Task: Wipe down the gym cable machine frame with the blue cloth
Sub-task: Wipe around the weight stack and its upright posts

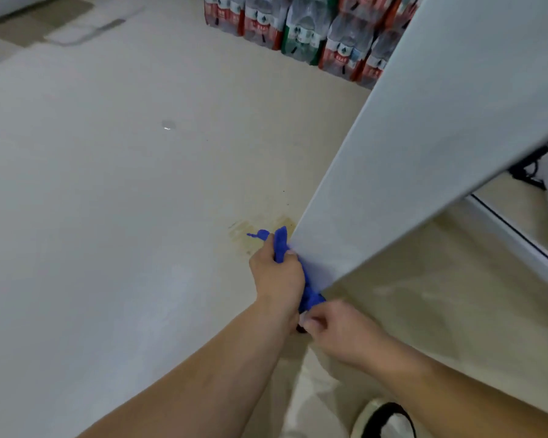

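Note:
A wide white upright panel of the machine frame slants from the upper right down to the floor at centre. The blue cloth is bunched along the panel's bottom edge, where it meets the floor. My left hand grips the cloth's upper part and holds it against the panel's base. My right hand pinches the cloth's lower end near the panel's near corner. Much of the cloth is hidden behind my left hand.
Pale floor spreads to the left, with a yellowish stain beside the cloth and a small wet spot. Shrink-wrapped packs of water bottles stand at the back. A white rail runs at right. My shoe shows below.

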The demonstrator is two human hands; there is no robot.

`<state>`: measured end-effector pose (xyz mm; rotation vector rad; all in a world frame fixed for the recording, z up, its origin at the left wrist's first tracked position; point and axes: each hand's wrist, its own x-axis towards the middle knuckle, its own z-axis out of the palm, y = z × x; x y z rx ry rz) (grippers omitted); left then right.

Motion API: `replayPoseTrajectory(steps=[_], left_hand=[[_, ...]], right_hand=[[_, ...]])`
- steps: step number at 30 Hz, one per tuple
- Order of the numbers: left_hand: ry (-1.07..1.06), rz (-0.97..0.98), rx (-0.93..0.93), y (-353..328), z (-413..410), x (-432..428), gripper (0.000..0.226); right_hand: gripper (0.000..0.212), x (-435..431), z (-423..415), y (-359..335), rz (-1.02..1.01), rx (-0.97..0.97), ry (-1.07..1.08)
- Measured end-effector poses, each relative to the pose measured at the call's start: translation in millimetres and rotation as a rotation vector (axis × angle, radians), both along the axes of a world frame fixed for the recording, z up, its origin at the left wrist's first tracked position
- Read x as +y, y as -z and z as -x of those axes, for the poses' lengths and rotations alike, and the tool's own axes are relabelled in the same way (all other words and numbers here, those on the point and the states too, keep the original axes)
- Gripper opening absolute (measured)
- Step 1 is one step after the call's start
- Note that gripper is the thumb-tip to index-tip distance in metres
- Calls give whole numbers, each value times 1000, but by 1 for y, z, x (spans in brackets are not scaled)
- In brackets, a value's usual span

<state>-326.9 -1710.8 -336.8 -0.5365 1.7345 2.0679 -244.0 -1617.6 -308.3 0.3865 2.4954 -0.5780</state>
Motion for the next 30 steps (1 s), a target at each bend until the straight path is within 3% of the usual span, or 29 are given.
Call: replayPoseTrajectory(steps=[3,6,8,11,15,19,25,30], left_hand=[[73,-41,-68,5,-12,-4,54],[148,-156,-268,7,-15,-8,62],[84,-215,-370,-4,-14,-5,68],[-80,-277,-345,-38,-14,3,71],[-72,-49,-65,-48,-36,10,60],[4,118,-16,-3,-26,6,57],[85,99,-291,54,-21,-11,48],[-96,43,-312,39,-17,8,54]], right_hand=[[15,14,-22,-69,-143,272,17],[22,-6,-35,-130,5,606,-20],[28,-18,-36,-159,3,759,-64],[25,-20,-27,-193,-159,956,-256],[27,-10,-18,-208,-604,987,-502],[50,12,-8,-186,-965,943,-691],[55,19,4,-168,-1089,1047,-658],[45,16,7,-167,-1069,1105,-632]])
